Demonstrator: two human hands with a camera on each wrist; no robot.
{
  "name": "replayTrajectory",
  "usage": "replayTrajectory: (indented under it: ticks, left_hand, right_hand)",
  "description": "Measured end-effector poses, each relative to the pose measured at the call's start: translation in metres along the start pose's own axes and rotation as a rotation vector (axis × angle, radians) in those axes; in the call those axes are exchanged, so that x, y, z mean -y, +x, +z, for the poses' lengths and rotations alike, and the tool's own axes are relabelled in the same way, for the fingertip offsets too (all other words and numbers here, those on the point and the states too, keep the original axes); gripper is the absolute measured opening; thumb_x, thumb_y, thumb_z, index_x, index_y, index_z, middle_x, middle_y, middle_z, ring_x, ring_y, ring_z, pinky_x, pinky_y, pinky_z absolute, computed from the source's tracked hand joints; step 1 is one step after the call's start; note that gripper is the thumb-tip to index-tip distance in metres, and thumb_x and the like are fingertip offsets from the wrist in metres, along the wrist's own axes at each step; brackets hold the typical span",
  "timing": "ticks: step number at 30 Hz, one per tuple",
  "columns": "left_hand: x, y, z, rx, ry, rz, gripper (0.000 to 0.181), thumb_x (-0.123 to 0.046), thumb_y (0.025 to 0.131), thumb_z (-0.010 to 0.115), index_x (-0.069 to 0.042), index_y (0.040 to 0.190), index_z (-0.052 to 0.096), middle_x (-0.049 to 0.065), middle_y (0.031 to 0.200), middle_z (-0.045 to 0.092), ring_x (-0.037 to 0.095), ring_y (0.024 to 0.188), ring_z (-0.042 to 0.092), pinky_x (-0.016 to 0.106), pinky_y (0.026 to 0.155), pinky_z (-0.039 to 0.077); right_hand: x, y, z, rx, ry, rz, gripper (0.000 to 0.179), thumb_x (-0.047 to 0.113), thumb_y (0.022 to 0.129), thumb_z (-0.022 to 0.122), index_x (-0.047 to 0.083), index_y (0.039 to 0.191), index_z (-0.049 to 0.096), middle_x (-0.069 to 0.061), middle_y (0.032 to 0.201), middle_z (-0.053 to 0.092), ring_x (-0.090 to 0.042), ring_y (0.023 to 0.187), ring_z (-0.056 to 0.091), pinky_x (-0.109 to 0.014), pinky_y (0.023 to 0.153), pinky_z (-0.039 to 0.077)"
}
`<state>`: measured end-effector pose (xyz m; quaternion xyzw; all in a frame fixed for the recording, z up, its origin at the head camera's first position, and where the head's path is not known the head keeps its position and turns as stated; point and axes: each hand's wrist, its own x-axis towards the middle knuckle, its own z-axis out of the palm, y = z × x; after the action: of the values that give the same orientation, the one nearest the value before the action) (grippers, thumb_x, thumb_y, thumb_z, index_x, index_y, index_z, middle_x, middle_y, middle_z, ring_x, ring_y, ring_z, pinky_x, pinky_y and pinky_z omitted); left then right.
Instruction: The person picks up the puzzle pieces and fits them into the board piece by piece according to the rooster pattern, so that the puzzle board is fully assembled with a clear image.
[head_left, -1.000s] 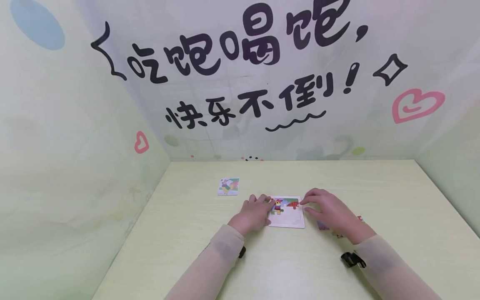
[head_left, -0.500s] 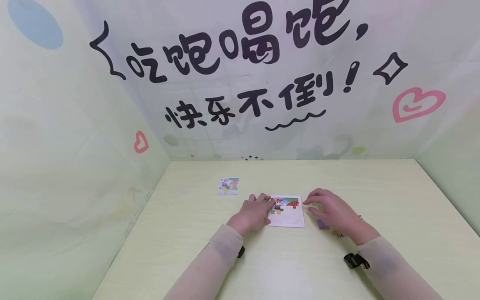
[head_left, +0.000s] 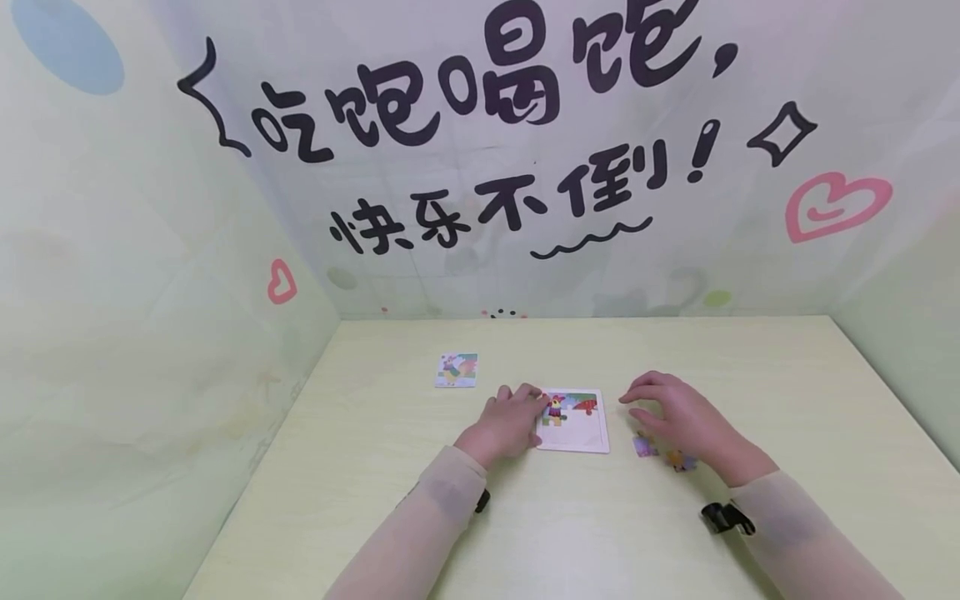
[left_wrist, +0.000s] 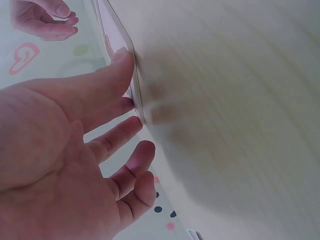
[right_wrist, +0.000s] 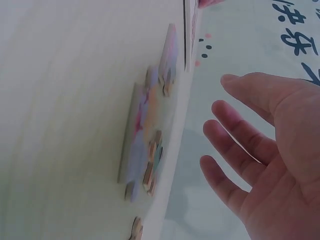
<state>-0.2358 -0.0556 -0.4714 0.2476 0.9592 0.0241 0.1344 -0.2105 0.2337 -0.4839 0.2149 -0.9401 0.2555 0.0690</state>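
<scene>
A white puzzle tray (head_left: 577, 437) lies on the table, with several colourful pieces (head_left: 556, 408) fitted along its top and upper left. My left hand (head_left: 504, 425) holds the tray's left edge; the left wrist view shows the thumb (left_wrist: 122, 62) and fingertips right at its rim. To the right of the tray, my right hand (head_left: 682, 423) hovers with loosely bent fingers and nothing between them. Below it lie loose puzzle pieces (head_left: 646, 445), partly hidden by the hand in the head view. Seen from the right wrist, several pieces (right_wrist: 142, 135) lie close together on the tabletop.
A small square picture card (head_left: 456, 370) with a bird design lies farther back on the left. Printed cloth walls (head_left: 480, 283) close in the table (head_left: 375, 433) at the back and sides. Each wrist carries a black camera mount (head_left: 726, 517).
My right hand has drawn back from the tray's right edge, moving rightward over the loose pieces, more of which now show. My left hand has stayed at the tray's left edge.
</scene>
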Motion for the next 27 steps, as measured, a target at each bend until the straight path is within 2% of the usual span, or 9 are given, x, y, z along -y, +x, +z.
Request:
replayTrajectory:
  ticks: [9, 14, 27]
  left_hand:
    - [0.002, 0.003, 0.001, -0.004, -0.023, -0.005, 0.074, -0.035, 0.093, 0.076, -0.023, 0.159, 0.043, -0.005, 0.161, 0.04, 0.024, 0.122, 0.043, 0.037, 0.096, 0.044]
    - [0.002, 0.005, 0.002, 0.008, -0.034, -0.005, 0.074, -0.035, 0.094, 0.075, -0.023, 0.159, 0.042, -0.005, 0.162, 0.038, 0.024, 0.126, 0.042, 0.038, 0.101, 0.044]
    - [0.005, 0.007, -0.002, 0.047, 0.025, 0.017, 0.073, -0.042, 0.096, 0.072, -0.025, 0.16, 0.041, -0.004, 0.161, 0.039, 0.024, 0.128, 0.042, 0.041, 0.104, 0.044]
  right_hand:
    - [-0.006, -0.005, -0.007, 0.022, -0.006, 0.051, 0.018, 0.008, 0.09, 0.078, 0.01, 0.108, 0.08, -0.007, 0.114, 0.069, -0.033, 0.11, 0.064, -0.056, 0.096, 0.054]
    - [-0.011, -0.008, -0.012, 0.027, -0.02, 0.068, 0.02, 0.009, 0.09, 0.078, 0.011, 0.11, 0.08, -0.008, 0.115, 0.069, -0.034, 0.112, 0.063, -0.057, 0.097, 0.053]
    - [-0.019, -0.015, -0.019, 0.047, -0.008, 0.114, 0.02, 0.01, 0.091, 0.078, 0.011, 0.11, 0.08, -0.009, 0.114, 0.07, -0.036, 0.11, 0.064, -0.059, 0.096, 0.052]
